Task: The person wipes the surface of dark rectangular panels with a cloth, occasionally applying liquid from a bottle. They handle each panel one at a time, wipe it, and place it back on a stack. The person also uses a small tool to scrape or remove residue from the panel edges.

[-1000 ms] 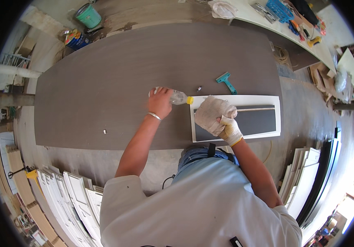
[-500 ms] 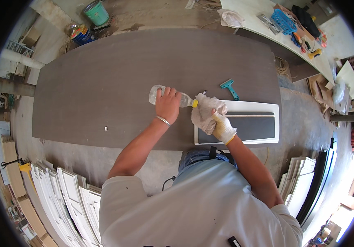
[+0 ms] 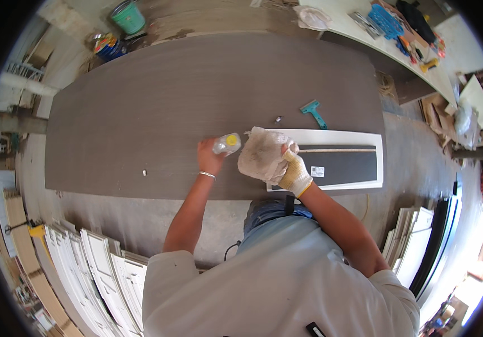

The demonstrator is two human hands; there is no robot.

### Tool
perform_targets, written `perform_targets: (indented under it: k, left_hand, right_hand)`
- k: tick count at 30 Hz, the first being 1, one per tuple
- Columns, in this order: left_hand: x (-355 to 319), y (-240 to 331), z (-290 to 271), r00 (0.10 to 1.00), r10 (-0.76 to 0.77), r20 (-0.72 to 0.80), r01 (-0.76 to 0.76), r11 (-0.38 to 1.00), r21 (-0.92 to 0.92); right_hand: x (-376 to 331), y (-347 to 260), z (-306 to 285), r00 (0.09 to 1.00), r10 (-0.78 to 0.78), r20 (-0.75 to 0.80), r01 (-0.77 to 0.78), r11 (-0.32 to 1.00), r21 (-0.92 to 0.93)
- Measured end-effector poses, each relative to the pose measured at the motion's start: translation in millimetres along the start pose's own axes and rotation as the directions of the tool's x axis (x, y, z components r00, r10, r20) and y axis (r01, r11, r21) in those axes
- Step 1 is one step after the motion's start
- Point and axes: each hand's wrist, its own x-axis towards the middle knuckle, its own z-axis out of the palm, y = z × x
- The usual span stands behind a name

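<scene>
clear plastic bottle with yellow cap (image 3: 224,147) is gripped by bare left hand (image 3: 210,158) above brown flat tabletop (image 3: 140,112). crumpled pale cloth (image 3: 259,154) is clutched by white-and-yellow-gloved right hand (image 3: 295,172) over left end of white-framed dark flat panel (image 3: 348,165). bottle could be dropped if grip is slackened; panel could be scratched if grit is trapped in cloth.
</scene>
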Motion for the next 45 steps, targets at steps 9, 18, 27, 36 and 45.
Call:
perform_targets:
  k: [9,18,27,36,45]
  left_hand:
    - [-43.0,-59.0,75.3,0.934,-0.337,-0.118,0.326,0.939,-0.106]
    - [-58.5,186.3,158.3,0.889,0.375,0.264,-0.354,0.927,-0.124]
    - [-35.1,268.3,254.6,0.856,0.349,0.381,-0.463,0.846,0.264]
    - [-30.6,273.3,251.6,0.837,0.313,0.448,-0.460,0.846,0.268]
    - [-30.8,273.9,248.8,0.820,0.364,0.442,-0.509,0.816,0.274]
  right_hand:
    - [-135.1,2.3,-156.0,0.897,-0.260,-0.357,0.332,0.930,0.158]
    - [-269.4,-44.7,-330.4,-0.044,-0.656,-0.754,0.541,0.619,-0.570]
    - [-144.8,-105.5,-233.3,0.568,-0.798,0.199,-0.224,-0.383,-0.896]
    - [-177.8,-144.5,-277.9,0.538,-0.839,0.086,-0.323,-0.299,-0.898]
    - [-176.5,-170.7,-321.6,0.243,-0.970,-0.028,-0.602,-0.128,-0.789]
